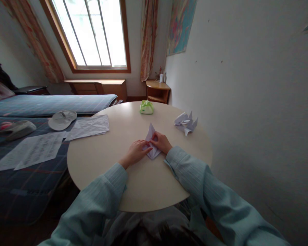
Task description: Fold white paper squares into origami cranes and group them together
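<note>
A folded piece of white paper [152, 154] lies on the round table [100, 167] in front of me, one pointed flap standing up at its far end and a corner pointing towards me. From the left, my left hand [136, 151] rests on it, fingers closed over the paper's left side. My right hand [162, 141] pinches the paper's right side between thumb and forefinger, close to the left fingertips. The fingers cover the middle of the folds.
Folded paper figures [187, 122] sit at the table's right. A green tissue pack [146, 107] stands at the far edge. Paper sheets [89, 127] overlap the left edge, beside a cap [62, 119] on the bed [20, 191]. A wall [246, 112] rises at right.
</note>
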Demonstrator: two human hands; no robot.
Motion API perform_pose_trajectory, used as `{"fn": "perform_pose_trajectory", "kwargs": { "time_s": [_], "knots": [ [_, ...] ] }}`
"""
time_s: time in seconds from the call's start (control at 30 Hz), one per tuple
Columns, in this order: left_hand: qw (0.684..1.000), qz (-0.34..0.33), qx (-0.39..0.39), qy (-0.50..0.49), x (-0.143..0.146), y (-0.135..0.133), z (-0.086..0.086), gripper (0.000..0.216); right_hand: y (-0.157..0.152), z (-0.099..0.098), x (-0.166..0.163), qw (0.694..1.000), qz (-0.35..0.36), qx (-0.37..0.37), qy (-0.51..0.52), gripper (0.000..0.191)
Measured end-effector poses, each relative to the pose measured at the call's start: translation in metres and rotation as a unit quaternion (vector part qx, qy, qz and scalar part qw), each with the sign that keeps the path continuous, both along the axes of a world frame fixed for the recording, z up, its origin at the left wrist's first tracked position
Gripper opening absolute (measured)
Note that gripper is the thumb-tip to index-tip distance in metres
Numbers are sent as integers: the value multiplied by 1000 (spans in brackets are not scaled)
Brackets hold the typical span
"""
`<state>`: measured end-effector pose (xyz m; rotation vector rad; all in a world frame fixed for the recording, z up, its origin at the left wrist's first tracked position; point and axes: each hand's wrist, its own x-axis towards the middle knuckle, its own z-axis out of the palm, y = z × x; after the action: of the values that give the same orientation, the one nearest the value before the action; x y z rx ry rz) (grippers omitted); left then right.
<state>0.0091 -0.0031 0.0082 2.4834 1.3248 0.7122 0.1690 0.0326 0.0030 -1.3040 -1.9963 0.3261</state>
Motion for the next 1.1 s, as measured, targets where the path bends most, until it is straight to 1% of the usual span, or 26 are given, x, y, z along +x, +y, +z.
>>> {"fn": "perform_pose_trajectory", "kwargs": {
  "time_s": [0.07, 0.17, 0.3, 0.4, 0.47, 0.57, 0.63, 0.73, 0.93, 1.1],
  "knots": [
    [1000, 13, 2, -8, 0, -2, 2, 28, 0, 1, 0, 1000, 0, -2, -6, 9],
    [998, 59, -4, -26, 0, -1, 3, 20, -1, 2, 1, 1000, 6, -5, -8, 8],
    [990, 118, 0, -84, -2, 2, 2, 10, -3, 5, 0, 1000, 15, -6, 3, 9],
    [983, 137, -2, -122, -5, 4, 3, 15, -5, 8, -2, 999, 33, -11, 17, 12],
    [982, 147, -14, -117, -6, 4, 3, 18, -6, 9, -3, 998, 50, -16, 25, 14],
    [983, 163, -26, -76, -7, 5, 2, 12, -7, 10, -4, 996, 77, -24, 26, 15],
    [984, 167, -21, -56, -7, 5, 1, 9, -7, 8, -3, 995, 93, -29, 21, 14],
    [985, 164, -9, -54, -7, 5, 1, 13, -6, 7, -3, 994, 107, -28, 17, 14],
    [982, 138, 55, -120, -5, 3, 7, 24, -9, 8, -4, 988, 149, -39, 28, 12],
    [970, 143, 94, -170, -3, -2, 13, 22, -12, 8, -7, 980, 185, -57, 44, 14]
  ]
}}
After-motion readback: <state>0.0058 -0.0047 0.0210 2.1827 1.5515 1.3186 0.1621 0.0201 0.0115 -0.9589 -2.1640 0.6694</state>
